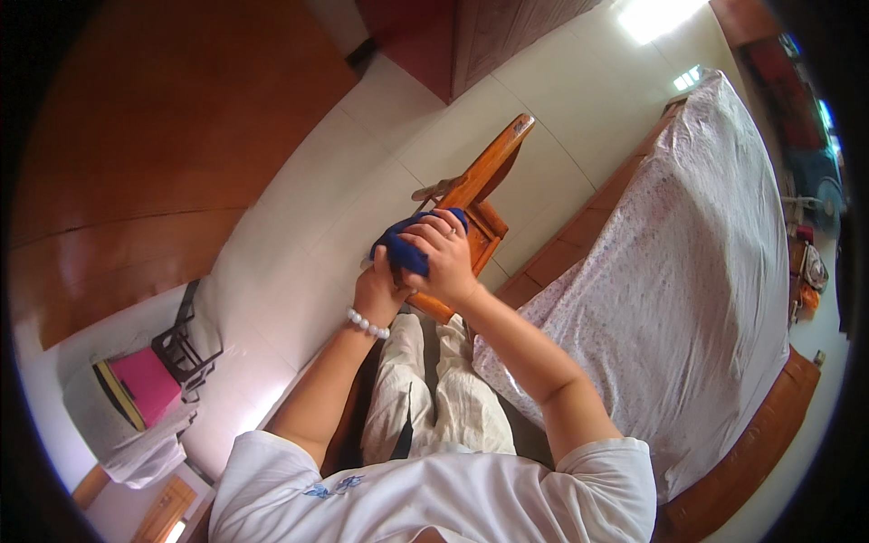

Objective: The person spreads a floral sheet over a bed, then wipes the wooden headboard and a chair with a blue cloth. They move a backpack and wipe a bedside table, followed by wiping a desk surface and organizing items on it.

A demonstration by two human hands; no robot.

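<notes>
A bunched dark blue cloth [396, 246] is held between my two hands in front of my knees. My right hand [444, 258], with a ring on one finger, lies over its top with the fingers curled round it. Below and to the left, my left hand [378, 288] grips the cloth from its near side; a white bead bracelet [367, 324] circles that wrist. Most of the left fingers are hidden behind the cloth and the right hand. Just beyond and beneath the hands stands an orange-brown wooden chair [493, 167], partly covered by them.
To the right, a pale patterned sheet [665, 271] drapes over a large piece of wooden furniture. A big brown wooden panel [163, 136] fills the upper left. Lower left are a black metal frame [186, 348] and a pink item [145, 385]. Light tiles [335, 195] cover the floor.
</notes>
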